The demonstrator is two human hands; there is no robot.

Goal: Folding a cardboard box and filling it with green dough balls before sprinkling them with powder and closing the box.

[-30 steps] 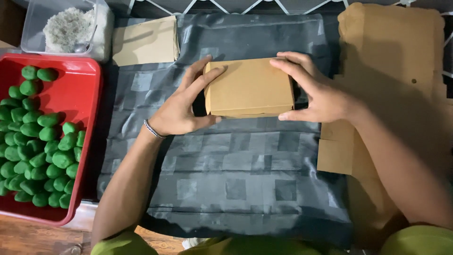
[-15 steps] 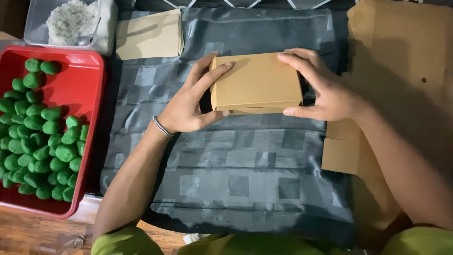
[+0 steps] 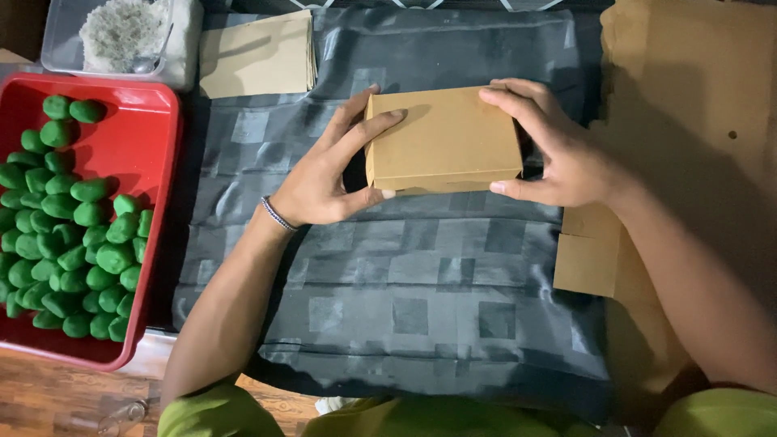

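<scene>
From the head camera, a closed brown cardboard box (image 3: 443, 137) sits in the upper middle of a dark grey checked cloth (image 3: 405, 275), clamped between both hands, a grip that looks meant to keep the lid flat and the sides square. The left hand (image 3: 328, 174) comes in from the lower left with a bead bracelet (image 3: 278, 214) at the wrist; its fingers (image 3: 368, 129) are spread, some lying over the box's left top edge while the thumb presses up against the lower left corner. The right hand (image 3: 558, 150) reaches in from the right with the wrist bent inward, fingers close together and laid over the top right edge, thumb tucked under the near right corner. Both forearms angle up from the bottom of the view, elbows low and wide. To the left, well apart from the box, a red tray (image 3: 158, 105) holds many small green lumps (image 3: 73, 235) (within easy reach of the left arm). Above it stands a clear tub (image 3: 57, 48) of pale shreds, and beside that a stack of flat brown card (image 3: 255, 53). Unfolded brown cardboard sheets (image 3: 688, 97) lie along the right side.
</scene>
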